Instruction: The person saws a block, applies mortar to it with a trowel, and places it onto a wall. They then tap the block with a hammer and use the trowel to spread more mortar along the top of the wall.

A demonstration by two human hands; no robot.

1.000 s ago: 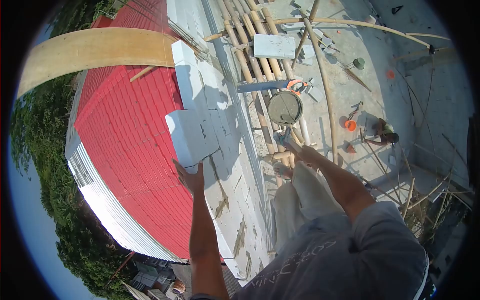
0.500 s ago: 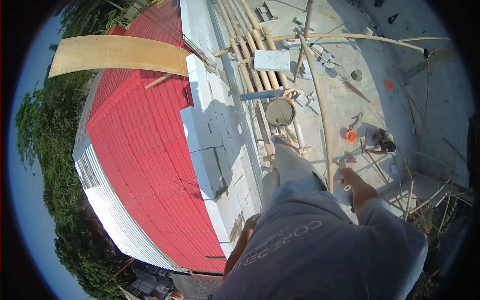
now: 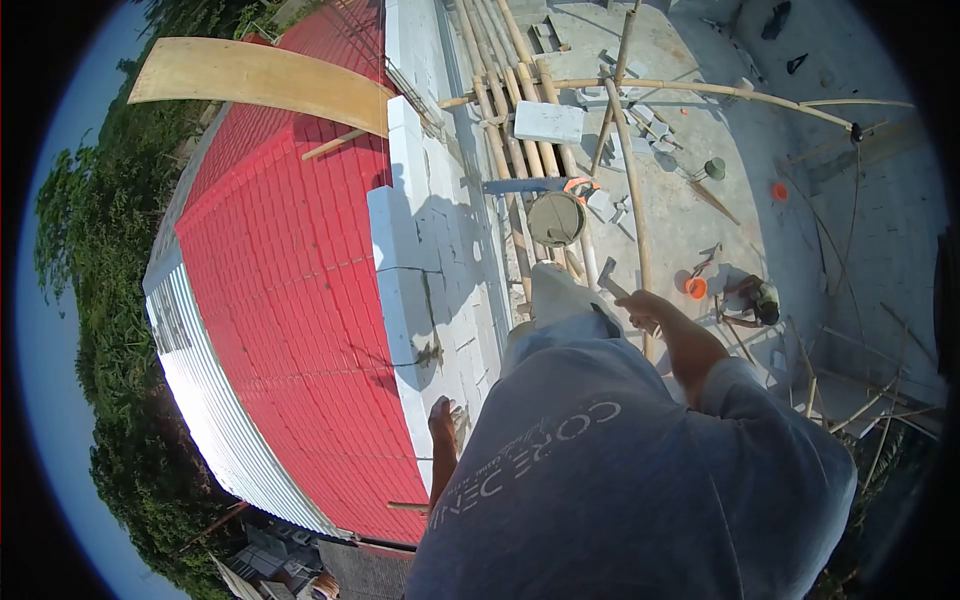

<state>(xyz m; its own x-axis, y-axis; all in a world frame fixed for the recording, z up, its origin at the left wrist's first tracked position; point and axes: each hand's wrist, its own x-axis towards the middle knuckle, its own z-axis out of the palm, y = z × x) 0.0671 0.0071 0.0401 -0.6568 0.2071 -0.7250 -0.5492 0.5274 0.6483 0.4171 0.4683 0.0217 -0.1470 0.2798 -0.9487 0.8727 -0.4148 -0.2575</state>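
My right hand (image 3: pixel 644 310) is closed around the handle of a hand tool with a flat grey blade (image 3: pixel 608 276). Its exact kind is too small to tell. At the left, my left hand (image 3: pixel 442 422) lies on the white block wall (image 3: pixel 412 320), fingers stretched along its edge and nothing visible in them. A round bucket of grey mortar (image 3: pixel 556 219) stands on bamboo poles ahead of my legs. Just beyond it lies a handsaw (image 3: pixel 530 186) with an orange handle.
Bamboo poles (image 3: pixel 545 150) carry a loose white block (image 3: pixel 549 122). An upright pole (image 3: pixel 633 190) stands at my right. Far below, a person (image 3: pixel 752 298) crouches near an orange bucket (image 3: pixel 696 288). Left of the wall slopes a red roof (image 3: pixel 290 290), with a plywood sheet (image 3: pixel 260 80) above it.
My right hand has come up and inward, bringing the flat-bladed tool beside my legs. My left hand has moved left and forward along the wall. The view has shifted slightly.
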